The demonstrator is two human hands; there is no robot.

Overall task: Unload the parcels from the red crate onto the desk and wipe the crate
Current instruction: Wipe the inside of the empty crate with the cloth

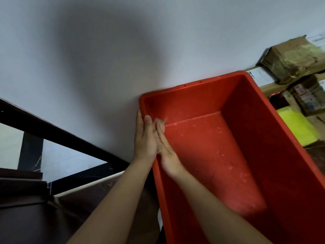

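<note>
Forearms enter from bottom of frame, both reaching into upper left corner of red crate (263, 138). Left hand (145, 138) grips crate's left wall, thumb over rim, fingers outside. Right hand (167, 155) inside, blurred, fingers straight and together, flat against same wall; cloth under it: cannot tell. Crate fills right half of frame, holds no parcels. Parcels (292, 59) stacked just beside it, upper right of frame. Judgement: unloading looks done, wiping under way at one corner. Pale spots (242, 176) on crate floor suggest most wiping left.

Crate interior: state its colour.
The crate is red with pale specks; head view shows it.
</note>
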